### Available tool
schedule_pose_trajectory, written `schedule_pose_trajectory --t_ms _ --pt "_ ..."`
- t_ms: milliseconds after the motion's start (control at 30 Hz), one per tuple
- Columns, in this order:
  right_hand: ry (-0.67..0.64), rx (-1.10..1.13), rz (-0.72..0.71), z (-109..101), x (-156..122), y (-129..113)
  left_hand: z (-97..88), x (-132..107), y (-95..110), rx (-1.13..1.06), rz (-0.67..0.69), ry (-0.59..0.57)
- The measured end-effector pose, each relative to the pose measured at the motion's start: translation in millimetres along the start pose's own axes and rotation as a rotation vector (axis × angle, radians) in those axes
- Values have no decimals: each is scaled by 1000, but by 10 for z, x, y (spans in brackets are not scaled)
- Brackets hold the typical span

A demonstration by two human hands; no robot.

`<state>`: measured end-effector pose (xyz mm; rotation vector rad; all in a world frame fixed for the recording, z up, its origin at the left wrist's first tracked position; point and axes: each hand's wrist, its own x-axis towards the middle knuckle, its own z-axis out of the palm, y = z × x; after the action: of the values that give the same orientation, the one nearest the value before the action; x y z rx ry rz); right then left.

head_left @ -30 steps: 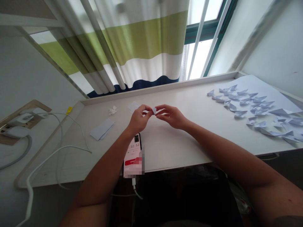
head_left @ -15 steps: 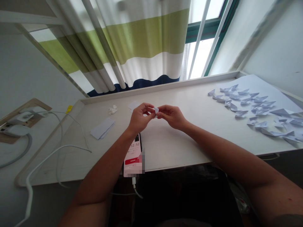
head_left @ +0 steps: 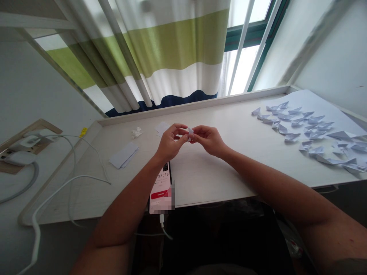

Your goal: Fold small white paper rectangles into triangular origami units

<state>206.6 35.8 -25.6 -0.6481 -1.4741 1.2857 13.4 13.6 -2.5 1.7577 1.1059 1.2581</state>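
Centre stage, a small folded paper was up between two hands, above the table! The left hand had it pinched in its fingers, the right hand gripped it from the other side, and those fingers hid much of it, so its exact shape could not be told. Close below, the phone lay at the table's front edge, a white plug at its lower end, and the left forearm cut across its upper corner. Off to the left, slips rested flat in a pile, a crumpled wad sat beyond them, and a scrap lay just behind the left hand, partly covered by it. Further out, white cables looped over the table's left end, near the socket panel. And what a crowd on the right: rows of folded pieces, well apart from the hands, with a big sheet beside them! At the back hung the striped curtain, the window showing alongside.
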Motion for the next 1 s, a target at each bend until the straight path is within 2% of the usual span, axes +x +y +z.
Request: schedule_pose_trajectory --t_ms 100,267,433,633,833,1000 --pt "30 51 16 -11 20 -21 -15 -11 57 22 -7 40" --pt "30 96 43 -16 31 -7 -48 -22 70 169 -43 -10" --pt "31 67 10 -47 37 18 -53 -25 23 126 -24 49" --pt "-54 17 40 -85 30 -10 -66 -16 -3 109 -16 4" --pt "-56 35 48 -104 25 -9 -95 -18 43 133 -13 -83" --pt "-103 72 69 -96 31 -11 -111 -16 85 203 51 -68"
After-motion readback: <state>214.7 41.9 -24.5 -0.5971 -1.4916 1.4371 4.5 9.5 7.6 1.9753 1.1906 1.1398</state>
